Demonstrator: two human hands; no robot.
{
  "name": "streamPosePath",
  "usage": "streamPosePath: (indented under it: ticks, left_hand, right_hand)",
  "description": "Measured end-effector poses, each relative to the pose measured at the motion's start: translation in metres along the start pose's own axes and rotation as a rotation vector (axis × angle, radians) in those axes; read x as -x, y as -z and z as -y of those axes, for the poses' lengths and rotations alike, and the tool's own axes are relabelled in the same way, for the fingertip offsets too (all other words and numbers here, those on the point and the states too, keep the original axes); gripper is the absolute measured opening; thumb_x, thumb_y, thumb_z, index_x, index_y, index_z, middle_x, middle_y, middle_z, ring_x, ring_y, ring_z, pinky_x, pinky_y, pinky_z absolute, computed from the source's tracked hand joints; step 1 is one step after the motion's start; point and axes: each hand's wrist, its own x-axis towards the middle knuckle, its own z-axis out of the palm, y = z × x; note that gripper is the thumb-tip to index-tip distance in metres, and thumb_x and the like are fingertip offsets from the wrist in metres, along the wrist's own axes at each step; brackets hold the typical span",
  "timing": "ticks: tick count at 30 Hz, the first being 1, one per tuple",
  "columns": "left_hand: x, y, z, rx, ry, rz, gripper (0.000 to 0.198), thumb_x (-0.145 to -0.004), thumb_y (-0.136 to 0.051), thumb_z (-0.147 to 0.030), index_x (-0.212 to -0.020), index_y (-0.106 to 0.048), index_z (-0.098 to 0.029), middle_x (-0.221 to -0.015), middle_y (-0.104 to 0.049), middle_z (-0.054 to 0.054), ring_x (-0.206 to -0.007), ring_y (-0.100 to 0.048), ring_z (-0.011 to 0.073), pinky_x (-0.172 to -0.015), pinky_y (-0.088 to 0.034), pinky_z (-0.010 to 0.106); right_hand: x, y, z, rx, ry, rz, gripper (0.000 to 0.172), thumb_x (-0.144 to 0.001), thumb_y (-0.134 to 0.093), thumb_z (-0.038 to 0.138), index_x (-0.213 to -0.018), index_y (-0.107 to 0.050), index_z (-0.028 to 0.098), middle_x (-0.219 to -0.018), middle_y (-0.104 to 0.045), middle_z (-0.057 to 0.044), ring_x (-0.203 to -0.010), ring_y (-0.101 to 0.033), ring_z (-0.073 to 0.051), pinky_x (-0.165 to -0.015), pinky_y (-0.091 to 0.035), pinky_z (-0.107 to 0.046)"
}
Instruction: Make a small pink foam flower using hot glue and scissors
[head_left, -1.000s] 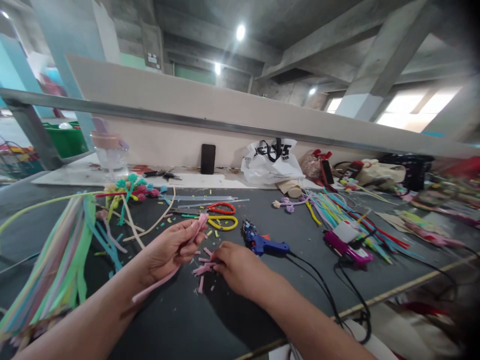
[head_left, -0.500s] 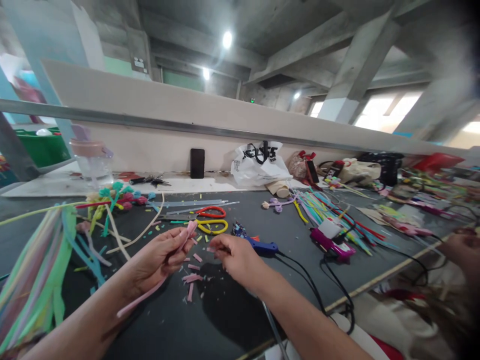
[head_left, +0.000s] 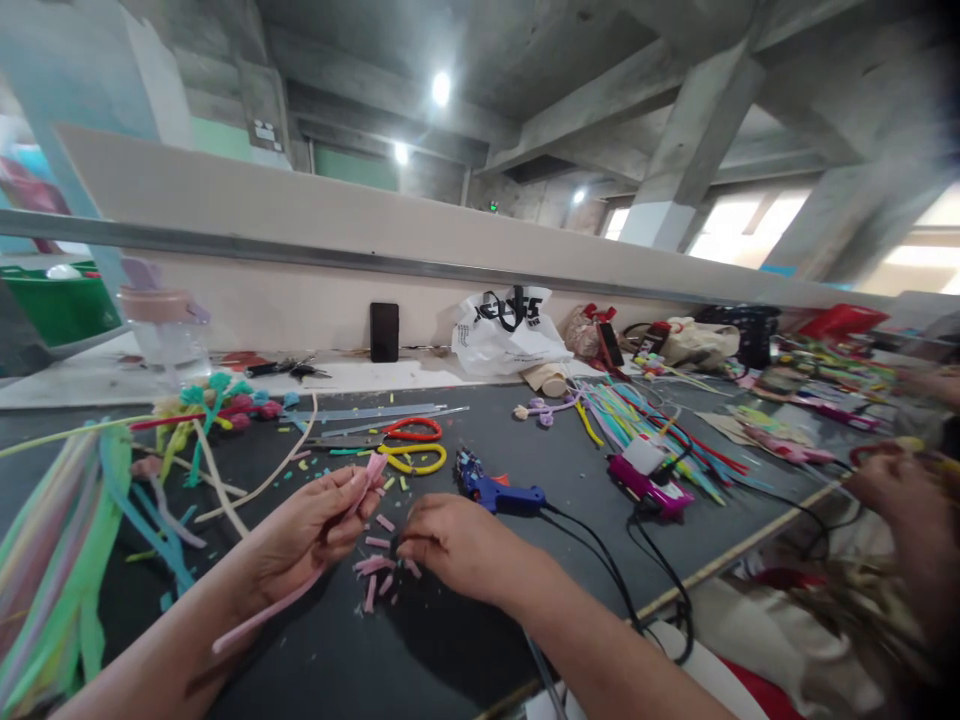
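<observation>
My left hand (head_left: 319,525) is closed around a pink chenille stem (head_left: 270,625), whose long tail hangs out below the wrist. Above the fingertips of that hand stands a bunch of short pink ends. My right hand (head_left: 450,545) is low over the dark table, fingers pinched together beside several cut pink pieces (head_left: 373,566). Whatever lies between its fingertips is hidden. Yellow-and-red-handled scissors (head_left: 412,458) lie just beyond both hands. To the right of them rests a blue glue gun (head_left: 506,493) with its black cord.
Bundles of coloured stems (head_left: 67,540) lie at the left, near a clear bottle (head_left: 166,335). A phone (head_left: 385,332) leans on the back wall by a white bag (head_left: 510,330). A magenta glue gun (head_left: 651,488) sits right; another person's hand (head_left: 889,480) is at far right.
My right hand has moved down and toward me, to the pink pieces. More pieces now show there. My left hand keeps hold of the pink stem. The view has shifted slightly.
</observation>
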Motion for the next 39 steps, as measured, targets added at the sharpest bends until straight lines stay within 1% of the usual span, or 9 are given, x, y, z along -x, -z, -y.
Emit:
streamPosePath:
  ticks: [2,5,9,13,18,23,29,33,39]
  left_hand:
    - [0.001,-0.001,-0.001,0.002,-0.004,-0.002,0.016,-0.082,-0.059,-0.029,-0.086,-0.057,-0.014,-0.068,-0.047,-0.004,-0.038,-0.025,-0.0032,-0.034,-0.015,0.011]
    - [0.001,-0.002,-0.002,-0.001,-0.002,-0.005,0.017,-0.082,-0.058,-0.030,-0.084,-0.057,-0.014,-0.068,-0.046,-0.004,-0.038,-0.023,-0.0031,-0.034,-0.014,0.012]
    - [0.001,-0.002,-0.003,-0.004,-0.001,-0.006,0.017,-0.082,-0.059,-0.030,-0.083,-0.057,-0.013,-0.068,-0.046,-0.004,-0.039,-0.023,-0.0028,-0.034,-0.014,0.012]
    - [0.001,-0.002,-0.003,0.012,-0.002,-0.012,0.016,-0.082,-0.058,-0.029,-0.087,-0.058,-0.013,-0.068,-0.046,-0.004,-0.039,-0.023,-0.0026,-0.035,-0.015,0.012]
    - [0.001,-0.001,-0.004,0.027,-0.005,-0.008,0.015,-0.083,-0.056,-0.029,-0.089,-0.057,-0.014,-0.068,-0.045,-0.004,-0.039,-0.022,-0.0026,-0.033,-0.015,0.011]
    - [0.001,0.001,-0.003,0.018,-0.026,0.000,0.014,-0.085,-0.054,-0.027,-0.086,-0.057,-0.013,-0.070,-0.045,-0.003,-0.040,-0.025,-0.0015,-0.032,-0.017,0.010]
    - [0.000,-0.004,-0.005,0.056,-0.036,0.003,0.009,-0.084,-0.054,-0.020,-0.086,-0.057,-0.012,-0.067,-0.046,-0.002,-0.039,-0.026,-0.0012,-0.031,-0.021,0.009]
    - [0.001,-0.006,-0.006,0.072,-0.034,-0.024,0.008,-0.084,-0.054,-0.018,-0.087,-0.057,-0.011,-0.067,-0.047,-0.002,-0.038,-0.027,-0.0013,-0.030,-0.022,0.009]
    - [0.000,-0.004,-0.005,0.028,-0.030,-0.022,0.009,-0.085,-0.053,-0.020,-0.086,-0.057,-0.012,-0.068,-0.046,-0.002,-0.037,-0.025,-0.0020,-0.030,-0.023,0.008]
  right_hand:
    - [0.002,0.008,-0.006,0.049,-0.030,-0.055,0.017,-0.085,-0.052,0.023,-0.081,-0.067,0.017,-0.079,-0.066,-0.003,-0.078,-0.058,-0.014,-0.072,-0.039,-0.021]
    - [0.011,0.029,-0.024,0.145,-0.287,-0.118,0.018,-0.083,-0.047,0.016,-0.091,-0.063,0.019,-0.089,-0.066,-0.003,-0.084,-0.057,-0.014,-0.075,-0.039,-0.023]
    - [0.033,0.054,-0.052,0.270,-0.488,0.010,0.048,-0.067,-0.048,0.004,-0.112,-0.055,0.020,-0.116,-0.058,-0.007,-0.107,-0.050,-0.022,-0.086,-0.037,-0.033]
    - [0.042,0.054,-0.066,0.322,-0.545,0.130,0.066,-0.056,-0.053,0.002,-0.119,-0.051,0.021,-0.122,-0.055,-0.009,-0.110,-0.049,-0.027,-0.084,-0.038,-0.036]
    - [0.031,0.038,-0.068,0.420,-0.599,0.095,0.054,-0.060,-0.051,0.000,-0.110,-0.055,0.019,-0.110,-0.056,-0.011,-0.098,-0.055,-0.026,-0.077,-0.038,-0.033]
    - [0.024,0.042,-0.062,0.471,-0.630,-0.048,0.036,-0.069,-0.051,0.010,-0.104,-0.052,0.017,-0.107,-0.053,-0.012,-0.080,-0.059,-0.022,-0.067,-0.038,-0.031]
    - [0.019,0.045,-0.050,0.018,-0.563,-0.487,0.021,-0.076,-0.054,0.035,-0.087,-0.054,0.018,-0.076,-0.058,-0.002,-0.065,-0.055,-0.015,-0.061,-0.041,-0.026]
    - [0.023,0.035,-0.029,-0.452,-0.525,-0.398,0.029,-0.074,-0.056,0.047,-0.078,-0.057,0.018,-0.055,-0.051,0.004,-0.047,-0.047,-0.011,-0.048,-0.040,-0.023]
    - [0.025,0.002,-0.003,-0.436,-0.360,-0.572,0.032,-0.062,-0.069,0.038,-0.087,-0.063,0.019,-0.079,-0.064,-0.003,-0.067,-0.060,-0.016,-0.063,-0.049,-0.026]
